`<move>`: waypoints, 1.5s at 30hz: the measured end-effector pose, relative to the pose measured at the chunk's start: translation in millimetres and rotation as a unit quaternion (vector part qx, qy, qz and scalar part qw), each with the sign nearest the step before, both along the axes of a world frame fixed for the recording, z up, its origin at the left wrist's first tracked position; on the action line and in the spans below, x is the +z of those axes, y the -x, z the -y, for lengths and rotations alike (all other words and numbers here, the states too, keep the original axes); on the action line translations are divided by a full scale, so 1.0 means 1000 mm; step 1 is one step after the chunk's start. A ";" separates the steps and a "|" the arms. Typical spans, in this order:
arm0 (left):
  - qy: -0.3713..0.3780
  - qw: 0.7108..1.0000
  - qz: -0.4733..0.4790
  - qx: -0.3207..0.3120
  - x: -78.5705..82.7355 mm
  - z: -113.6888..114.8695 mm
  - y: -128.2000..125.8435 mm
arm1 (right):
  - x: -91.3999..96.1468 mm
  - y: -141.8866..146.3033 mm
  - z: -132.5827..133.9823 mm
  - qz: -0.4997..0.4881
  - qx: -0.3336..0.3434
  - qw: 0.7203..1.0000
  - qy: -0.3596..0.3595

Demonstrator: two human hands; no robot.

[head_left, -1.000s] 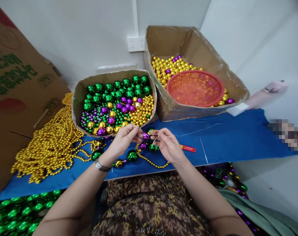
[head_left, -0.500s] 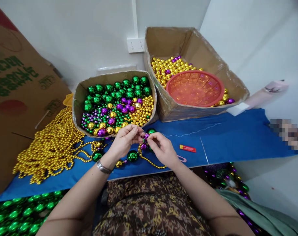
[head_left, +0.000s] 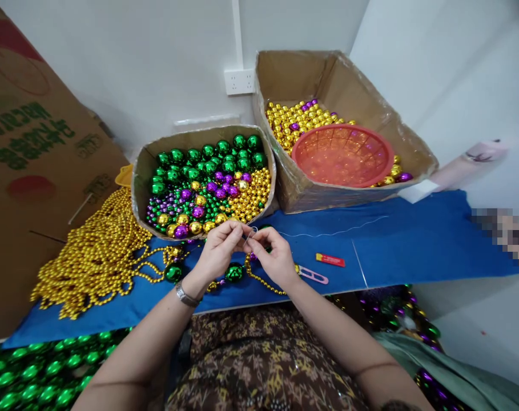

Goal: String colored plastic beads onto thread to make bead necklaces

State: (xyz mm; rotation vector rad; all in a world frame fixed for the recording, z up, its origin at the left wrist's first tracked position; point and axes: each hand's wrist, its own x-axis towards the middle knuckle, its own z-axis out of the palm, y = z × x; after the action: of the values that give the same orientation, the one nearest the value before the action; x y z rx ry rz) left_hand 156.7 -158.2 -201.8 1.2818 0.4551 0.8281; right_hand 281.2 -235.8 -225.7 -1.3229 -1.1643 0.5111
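My left hand (head_left: 222, 248) pinches a thin white string (head_left: 331, 234) just in front of the smaller box. Close beside it, my right hand (head_left: 274, 257) also has its fingertips closed on the string, and a small loop stands up between the two. The string's tail runs to the right over the blue cloth. Under and around the hands lies a strand of beads, with a large green ball (head_left: 234, 272) and a chain of small gold beads (head_left: 265, 286). My hands partly cover the purple and green balls of this strand.
A cardboard box (head_left: 137, 200) holds green, purple and gold balls. Behind it, a larger box (head_left: 293, 197) bears a red basket (head_left: 294, 154). Gold bead strands (head_left: 92, 257) lie left. A red lighter (head_left: 330, 260) and a pink-handled tool (head_left: 314, 275) lie right on the blue cloth (head_left: 417, 245).
My right hand has moved left, closer to my left hand, and a loop of string now shows between the fingers. More of the pink-handled tool is visible. The view has shifted slightly.
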 end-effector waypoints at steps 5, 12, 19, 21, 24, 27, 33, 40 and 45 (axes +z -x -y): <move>-0.098 0.994 -0.049 0.023 -0.001 0.002 0.003 | 0.005 -0.006 0.002 0.124 -0.079 0.989 0.014; -0.133 0.989 -0.059 0.023 -0.002 0.004 0.003 | 0.019 -0.013 0.012 0.319 -0.096 0.943 0.010; -0.162 0.982 -0.094 0.014 0.009 -0.001 0.007 | 0.032 -0.036 0.024 0.153 0.031 0.986 0.053; -0.221 0.965 -0.134 0.040 0.013 -0.004 0.011 | 0.030 -0.041 0.025 0.007 0.060 0.997 0.054; -0.255 0.946 -0.184 0.080 0.013 -0.008 0.016 | 0.026 -0.044 0.024 -0.285 0.121 0.951 0.012; -0.080 0.991 -0.106 0.006 0.008 -0.006 0.014 | 0.024 -0.043 0.024 -0.488 0.165 0.857 -0.014; 0.280 0.944 0.148 -0.086 0.010 0.007 -0.003 | 0.026 -0.042 0.026 -0.602 0.198 0.772 -0.049; 0.244 0.966 0.075 -0.040 -0.013 0.008 0.001 | 0.012 -0.043 0.036 -0.444 0.136 0.886 0.025; 0.057 0.998 0.002 0.010 -0.013 0.008 0.006 | 0.018 -0.050 0.040 -0.205 0.106 0.970 0.071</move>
State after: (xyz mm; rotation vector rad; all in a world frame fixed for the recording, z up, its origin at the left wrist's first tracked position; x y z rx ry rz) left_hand 150.8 -166.4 -214.5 1.1731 0.5055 0.8093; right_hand 331.4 -275.5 -207.7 -1.1449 -0.9380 0.9911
